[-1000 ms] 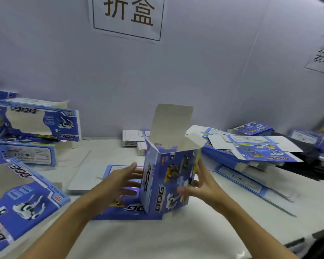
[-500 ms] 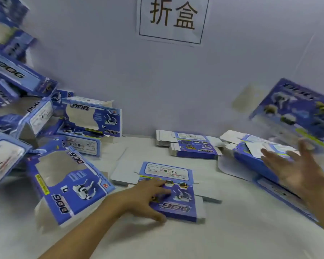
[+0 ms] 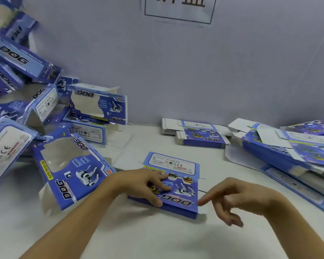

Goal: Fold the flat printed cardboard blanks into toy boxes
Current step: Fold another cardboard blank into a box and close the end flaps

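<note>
A flat blue printed blank (image 3: 178, 176) marked DOG lies on top of a small stack at the middle of the white table (image 3: 157, 238). My left hand (image 3: 142, 184) rests on its left part with the fingers spread and straight. My right hand (image 3: 238, 199) hovers just right of the blank's near corner, fingers loosely extended and holding nothing. Several folded boxes (image 3: 73, 169) with window cut-outs are heaped on the left.
More stacks of flat blanks (image 3: 200, 135) lie at the back centre, and a bigger slanting pile of blanks (image 3: 292, 150) spreads along the right. A grey wall with a paper sign (image 3: 180, 10) stands behind the table. The folded boxes reach up the left wall.
The folded box I held a second ago has gone off to the right. My left hand stayed on the flat blank. My right hand came back from the right pile toward the blank.
</note>
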